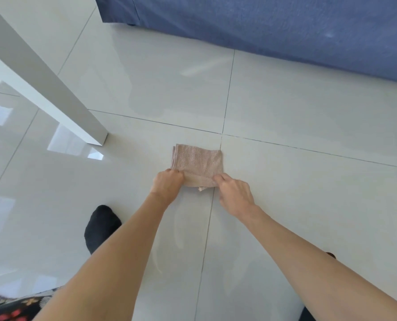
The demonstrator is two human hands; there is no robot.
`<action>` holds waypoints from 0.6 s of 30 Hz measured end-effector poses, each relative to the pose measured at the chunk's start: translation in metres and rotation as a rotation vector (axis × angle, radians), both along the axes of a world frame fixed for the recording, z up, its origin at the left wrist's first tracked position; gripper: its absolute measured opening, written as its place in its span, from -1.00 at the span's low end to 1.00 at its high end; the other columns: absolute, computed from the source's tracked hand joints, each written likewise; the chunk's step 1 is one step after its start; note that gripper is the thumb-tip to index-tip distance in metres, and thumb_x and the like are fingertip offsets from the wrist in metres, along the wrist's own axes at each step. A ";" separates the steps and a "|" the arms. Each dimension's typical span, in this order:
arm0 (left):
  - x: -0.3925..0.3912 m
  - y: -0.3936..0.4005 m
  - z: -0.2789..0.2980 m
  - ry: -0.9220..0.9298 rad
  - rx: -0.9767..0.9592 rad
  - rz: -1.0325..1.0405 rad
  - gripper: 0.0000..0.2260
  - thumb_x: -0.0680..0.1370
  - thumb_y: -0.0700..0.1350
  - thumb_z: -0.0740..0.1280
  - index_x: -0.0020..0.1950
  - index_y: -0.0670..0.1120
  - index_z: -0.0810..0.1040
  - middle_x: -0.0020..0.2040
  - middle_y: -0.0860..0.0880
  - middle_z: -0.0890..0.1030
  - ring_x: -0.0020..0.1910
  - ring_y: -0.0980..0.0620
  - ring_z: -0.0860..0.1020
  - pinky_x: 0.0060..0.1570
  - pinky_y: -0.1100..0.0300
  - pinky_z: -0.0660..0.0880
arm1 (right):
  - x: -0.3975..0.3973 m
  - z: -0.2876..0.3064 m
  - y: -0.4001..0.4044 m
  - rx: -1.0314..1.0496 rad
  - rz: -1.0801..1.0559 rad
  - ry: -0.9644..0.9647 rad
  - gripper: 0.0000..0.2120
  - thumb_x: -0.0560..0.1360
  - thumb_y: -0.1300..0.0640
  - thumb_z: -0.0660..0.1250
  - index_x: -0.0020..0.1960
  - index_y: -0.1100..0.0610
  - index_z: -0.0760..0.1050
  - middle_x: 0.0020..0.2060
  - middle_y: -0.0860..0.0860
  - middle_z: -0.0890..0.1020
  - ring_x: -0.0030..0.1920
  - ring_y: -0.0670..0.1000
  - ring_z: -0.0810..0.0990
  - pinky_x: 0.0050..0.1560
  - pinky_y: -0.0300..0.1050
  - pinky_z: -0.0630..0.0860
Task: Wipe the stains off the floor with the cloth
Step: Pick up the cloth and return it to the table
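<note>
A folded pinkish-beige cloth [198,162] lies flat on the glossy white tiled floor [297,117], just left of a crossing of grout lines. My left hand [168,183] pinches the cloth's near left corner. My right hand [234,192] pinches its near right edge, where a fold is lifted slightly. Faint curved wipe streaks [181,228] show on the tile between my forearms. No distinct stain is visible around the cloth.
A white table leg [61,100] slants down to the floor left of the cloth. A blue fabric-covered sofa [273,31] runs along the back right. My foot in a black sock [101,227] rests at lower left, patterned clothing [10,309] below it.
</note>
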State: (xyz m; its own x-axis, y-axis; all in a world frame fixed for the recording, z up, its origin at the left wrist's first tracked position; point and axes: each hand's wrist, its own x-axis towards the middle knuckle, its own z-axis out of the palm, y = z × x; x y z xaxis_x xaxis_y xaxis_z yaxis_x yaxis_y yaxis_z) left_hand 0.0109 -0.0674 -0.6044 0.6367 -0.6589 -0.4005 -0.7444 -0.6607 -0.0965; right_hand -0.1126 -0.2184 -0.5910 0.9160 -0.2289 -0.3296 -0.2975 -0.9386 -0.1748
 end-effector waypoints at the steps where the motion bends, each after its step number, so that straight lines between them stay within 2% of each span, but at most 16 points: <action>1: -0.005 0.002 0.005 0.009 0.006 -0.011 -0.75 0.51 -0.39 0.18 0.09 -0.15 0.53 0.08 -0.09 0.63 0.07 -0.11 0.60 -0.15 0.11 0.45 | -0.004 0.003 0.001 0.050 -0.027 0.010 -0.56 0.43 0.38 0.22 0.28 0.12 0.40 0.17 0.05 0.52 0.00 0.22 0.61 -0.12 -0.01 0.47; 5: -0.014 0.005 0.040 0.026 -0.045 0.030 -0.76 0.52 -0.35 0.16 0.09 -0.15 0.53 0.07 -0.13 0.63 0.06 -0.16 0.60 -0.19 0.11 0.36 | -0.010 0.026 0.004 0.280 -0.176 -0.075 -0.51 0.42 0.42 0.19 0.33 0.20 0.39 0.17 0.13 0.48 0.08 0.23 0.57 0.02 0.03 0.51; 7: -0.013 0.005 0.061 0.014 -0.087 0.054 -0.75 0.53 -0.32 0.16 0.11 -0.16 0.54 0.08 -0.15 0.62 0.07 -0.19 0.59 -0.14 0.10 0.39 | -0.008 0.043 0.005 0.322 -0.210 -0.157 -0.58 0.44 0.37 0.23 0.30 0.22 0.43 0.13 0.14 0.49 0.10 0.20 0.55 0.08 -0.04 0.49; 9: -0.012 0.005 0.087 0.008 -0.121 0.084 -0.73 0.53 -0.29 0.17 0.15 -0.14 0.55 0.10 -0.16 0.60 0.10 -0.20 0.57 -0.04 0.07 0.43 | -0.005 0.067 0.006 0.317 -0.223 -0.199 -0.68 0.43 0.28 0.33 0.18 0.20 0.48 0.06 0.10 0.50 0.06 0.15 0.55 0.05 -0.07 0.48; 11: -0.011 0.006 0.115 0.015 -0.161 0.115 -0.71 0.51 -0.29 0.18 0.16 -0.13 0.58 0.10 -0.16 0.60 0.10 -0.19 0.56 -0.04 0.08 0.43 | -0.002 0.092 0.007 0.288 -0.221 -0.217 -0.76 0.41 0.25 0.36 0.07 0.17 0.51 -0.02 0.08 0.52 -0.01 0.14 0.54 -0.02 -0.05 0.49; 13: -0.010 0.012 0.147 0.038 -0.209 0.130 -0.73 0.50 -0.30 0.17 0.06 -0.13 0.61 0.02 -0.14 0.61 0.02 -0.18 0.56 -0.17 0.13 0.36 | 0.002 0.120 0.009 0.257 -0.226 -0.241 -0.86 0.42 0.29 0.31 -0.04 0.16 0.53 -0.11 0.08 0.55 -0.08 0.16 0.53 -0.15 -0.05 0.47; 15: -0.009 0.023 0.182 0.076 -0.238 0.150 -0.77 0.48 -0.31 0.17 -0.09 -0.09 0.58 -0.12 -0.11 0.56 -0.12 -0.14 0.48 -0.23 0.18 0.30 | 0.008 0.149 0.010 0.221 -0.226 -0.259 -0.85 0.42 0.30 0.26 -0.10 0.14 0.57 -0.18 0.07 0.59 -0.13 0.17 0.52 -0.26 -0.10 0.39; 18: -0.009 0.044 0.233 0.120 -0.276 0.203 -0.78 0.45 -0.31 0.17 -0.19 -0.10 0.58 -0.27 -0.05 0.48 -0.18 -0.09 0.41 -0.37 0.22 0.27 | 0.020 0.199 0.017 0.170 -0.169 -0.281 -0.81 0.43 0.27 0.25 -0.10 0.10 0.62 -0.24 0.06 0.62 -0.13 0.18 0.56 -0.26 -0.15 0.33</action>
State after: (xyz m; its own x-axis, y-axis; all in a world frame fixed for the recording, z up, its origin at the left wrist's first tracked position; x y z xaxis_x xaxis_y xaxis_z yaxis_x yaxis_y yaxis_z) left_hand 0.0023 -0.0235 -0.3716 0.7251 -0.6173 -0.3051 -0.5904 -0.7854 0.1860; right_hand -0.0928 -0.2018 -0.3919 0.9299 -0.3486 -0.1171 -0.3644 -0.8309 -0.4205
